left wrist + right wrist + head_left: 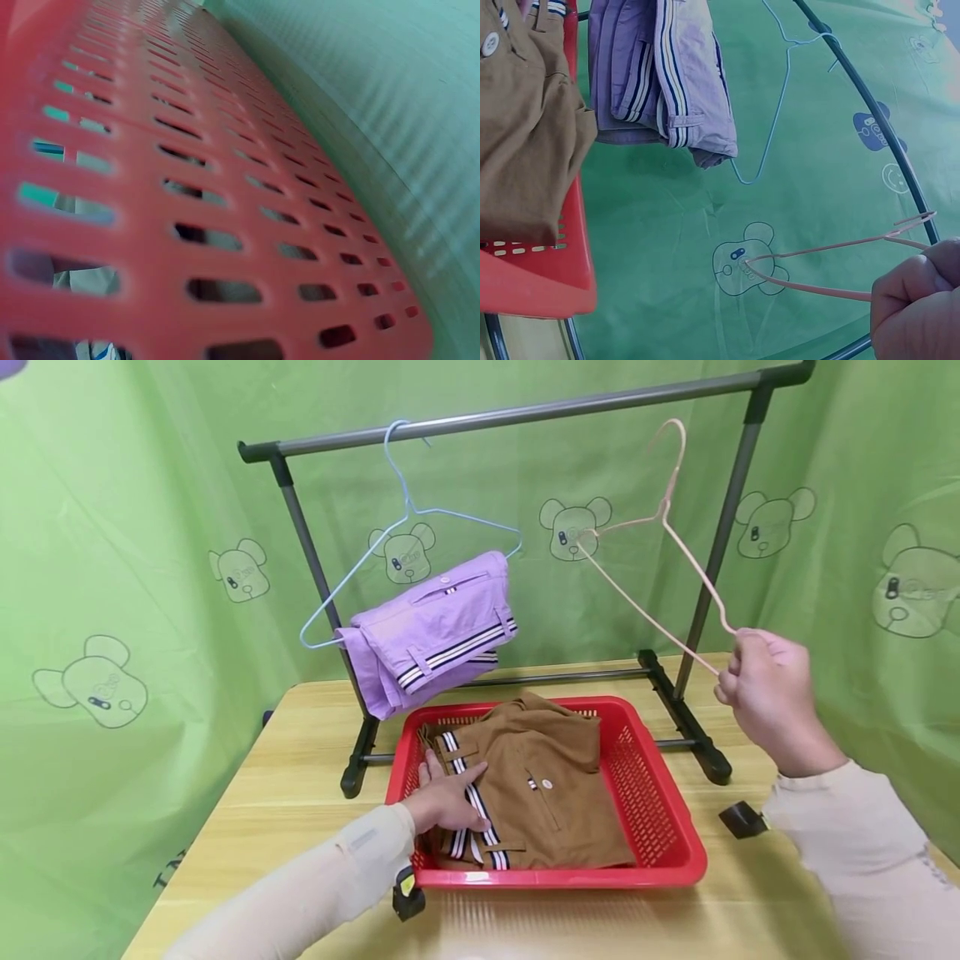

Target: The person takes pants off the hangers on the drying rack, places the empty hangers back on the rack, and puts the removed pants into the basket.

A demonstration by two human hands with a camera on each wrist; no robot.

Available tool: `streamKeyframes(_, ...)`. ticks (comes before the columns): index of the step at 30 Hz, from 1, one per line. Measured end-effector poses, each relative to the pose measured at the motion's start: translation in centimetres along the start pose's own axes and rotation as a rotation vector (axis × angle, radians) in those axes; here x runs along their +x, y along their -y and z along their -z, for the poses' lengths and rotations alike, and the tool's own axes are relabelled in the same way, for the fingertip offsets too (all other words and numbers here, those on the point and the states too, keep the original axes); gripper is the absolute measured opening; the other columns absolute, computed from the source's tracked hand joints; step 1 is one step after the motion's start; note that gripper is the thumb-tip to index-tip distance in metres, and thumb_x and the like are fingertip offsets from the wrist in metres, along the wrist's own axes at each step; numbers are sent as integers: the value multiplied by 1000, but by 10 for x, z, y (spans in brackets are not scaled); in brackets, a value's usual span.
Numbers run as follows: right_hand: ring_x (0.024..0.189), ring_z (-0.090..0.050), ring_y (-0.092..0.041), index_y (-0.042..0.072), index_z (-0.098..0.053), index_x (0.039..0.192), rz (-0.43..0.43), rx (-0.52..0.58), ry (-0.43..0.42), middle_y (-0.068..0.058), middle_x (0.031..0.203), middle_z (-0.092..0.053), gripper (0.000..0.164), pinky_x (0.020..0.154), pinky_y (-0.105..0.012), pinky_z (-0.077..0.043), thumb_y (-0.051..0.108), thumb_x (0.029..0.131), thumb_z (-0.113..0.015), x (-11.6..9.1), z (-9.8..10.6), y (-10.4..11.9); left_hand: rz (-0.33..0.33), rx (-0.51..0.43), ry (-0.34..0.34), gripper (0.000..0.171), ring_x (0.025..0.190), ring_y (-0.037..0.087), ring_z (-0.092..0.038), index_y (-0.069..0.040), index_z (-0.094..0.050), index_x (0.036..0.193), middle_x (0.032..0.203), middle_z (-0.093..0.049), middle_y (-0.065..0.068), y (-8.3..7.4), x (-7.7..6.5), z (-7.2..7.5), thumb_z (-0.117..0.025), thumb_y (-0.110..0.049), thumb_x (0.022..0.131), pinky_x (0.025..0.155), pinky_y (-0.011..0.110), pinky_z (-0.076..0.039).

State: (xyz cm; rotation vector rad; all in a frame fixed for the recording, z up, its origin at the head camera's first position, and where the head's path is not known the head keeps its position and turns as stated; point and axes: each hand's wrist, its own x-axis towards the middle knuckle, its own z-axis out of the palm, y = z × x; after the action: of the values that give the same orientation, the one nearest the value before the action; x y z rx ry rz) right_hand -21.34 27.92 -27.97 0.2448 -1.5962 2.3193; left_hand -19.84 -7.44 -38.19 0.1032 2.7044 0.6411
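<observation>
A pink hanger (693, 568) is tilted up in front of the rack's right side, and my right hand (772, 697) grips it by its lower right corner. In the right wrist view the right hand (922, 304) is partly cut off, with the bare hanger (817, 289) reaching out from it. My left hand (447, 795) rests on the striped waistband of folded brown trousers (551, 793), fingers and thumb spread. Those trousers lie in a red basket (663, 802). The left wrist view shows the basket's slotted side (247, 202), with the hand hidden.
A blue hanger (352, 577) hangs from the rack's rail (517, 415), with folded lavender trousers (442, 618) draped over its bar. The dark rack stands on a wooden table (300, 777) behind the basket. A green curtain (172, 527) with bear prints closes off the back and sides.
</observation>
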Motion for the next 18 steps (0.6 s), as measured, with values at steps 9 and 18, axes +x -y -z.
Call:
streamKeyframes(9,37,-33,-9,0,-62,90,21,29,24,2,51,-39,29,38,-25,-25,6,102,-36,4,-8,9,-2,49,35,78,140,53,0,-29,-46,145,153,8,36,2,1,1,-81,-33,76,109,65,-19)
streamKeyframes(18,37,-33,-10,-1,-61,90,22,78,29,1,53,-39,28,39,-25,-27,7,103,-38,7,-14,17,-31,60,83,73,140,52,2,-28,-47,145,153,4,37,5,3,0,-79,-36,79,111,62,-13)
